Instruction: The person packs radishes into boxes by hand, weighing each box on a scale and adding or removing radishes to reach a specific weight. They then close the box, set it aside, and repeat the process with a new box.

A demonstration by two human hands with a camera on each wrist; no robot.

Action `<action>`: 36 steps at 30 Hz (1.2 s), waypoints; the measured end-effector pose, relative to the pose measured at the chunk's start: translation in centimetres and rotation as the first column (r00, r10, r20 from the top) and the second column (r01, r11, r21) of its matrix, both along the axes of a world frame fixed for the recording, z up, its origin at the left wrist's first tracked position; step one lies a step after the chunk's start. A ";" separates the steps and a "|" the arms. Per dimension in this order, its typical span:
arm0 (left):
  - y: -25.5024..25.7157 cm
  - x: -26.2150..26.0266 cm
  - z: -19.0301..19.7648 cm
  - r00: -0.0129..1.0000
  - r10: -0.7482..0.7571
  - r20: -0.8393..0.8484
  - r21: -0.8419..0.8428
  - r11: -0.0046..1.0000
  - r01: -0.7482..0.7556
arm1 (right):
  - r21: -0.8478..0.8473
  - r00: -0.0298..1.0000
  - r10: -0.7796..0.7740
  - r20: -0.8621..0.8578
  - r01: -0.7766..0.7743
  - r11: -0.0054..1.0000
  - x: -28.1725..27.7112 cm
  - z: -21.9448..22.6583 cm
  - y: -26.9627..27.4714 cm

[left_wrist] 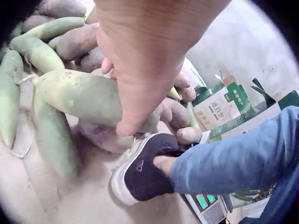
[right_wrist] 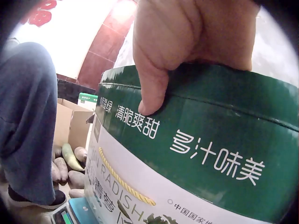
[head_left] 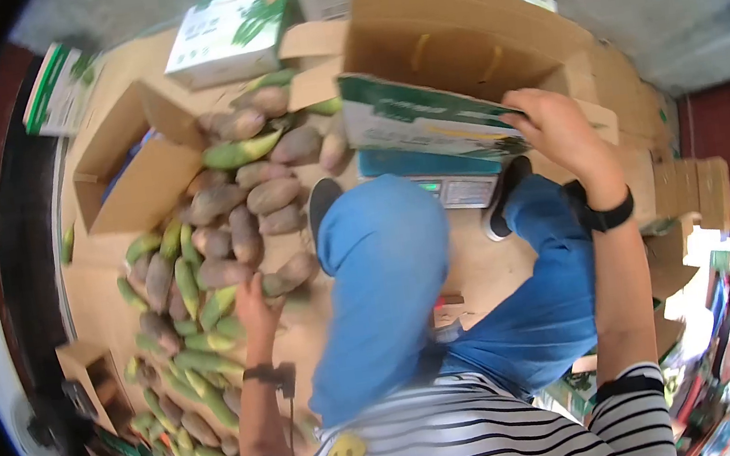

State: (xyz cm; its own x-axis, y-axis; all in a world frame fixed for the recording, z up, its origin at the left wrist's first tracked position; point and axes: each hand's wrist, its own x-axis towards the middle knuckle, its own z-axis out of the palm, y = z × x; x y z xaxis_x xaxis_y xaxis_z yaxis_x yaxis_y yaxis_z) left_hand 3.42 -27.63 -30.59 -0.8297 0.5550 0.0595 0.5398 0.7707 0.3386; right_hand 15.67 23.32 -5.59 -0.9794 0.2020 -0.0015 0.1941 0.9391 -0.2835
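My left hand [head_left: 258, 314] is down at the pile on the floor, left of my knee. In the left wrist view it grips a thick green radish [left_wrist: 79, 95], the thumb along the near side and the fingers mostly hidden behind. My right hand [head_left: 555, 129] holds the near wall of an open carton [head_left: 424, 119]. Its thumb presses the green printed outer face in the right wrist view, while the fingers go over the edge, out of sight. The carton stands on a blue scale [head_left: 430, 164] with a lit display.
Many green radishes [head_left: 203, 365] and purplish roots [head_left: 273, 196] spread over the floor to the left. Beyond them stand an open brown box [head_left: 140, 165] and a white-and-green carton [head_left: 229, 34]. My blue-trousered knee [head_left: 384, 235] rises between my hands, a shoe [left_wrist: 145, 168] beside the radishes.
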 end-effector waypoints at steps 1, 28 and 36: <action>0.2 -0.4 1.0 0.994 0.101 0.048 0.011 0.995 -0.101 | 0.030 1.000 0.002 -0.027 -0.002 1.000 0.0 -0.2 0.0; 19.3 -5.5 14.8 0.911 -0.256 0.322 0.677 0.736 -0.033 | 0.100 0.991 0.119 -0.059 -0.112 0.989 1.1 -1.9 2.0; 2.6 -2.9 -2.2 0.811 0.144 0.568 0.224 0.920 -0.321 | -0.078 1.000 0.006 0.023 -0.004 0.997 0.2 0.3 0.3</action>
State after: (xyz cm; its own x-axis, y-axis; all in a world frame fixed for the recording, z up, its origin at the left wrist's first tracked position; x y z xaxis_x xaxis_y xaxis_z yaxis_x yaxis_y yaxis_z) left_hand 0.57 -25.06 -32.83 -0.8798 0.3692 -0.2993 0.0244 0.6640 0.7474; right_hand 15.85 23.67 -5.28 -0.9800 0.1952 -0.0398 0.1966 0.9152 -0.3518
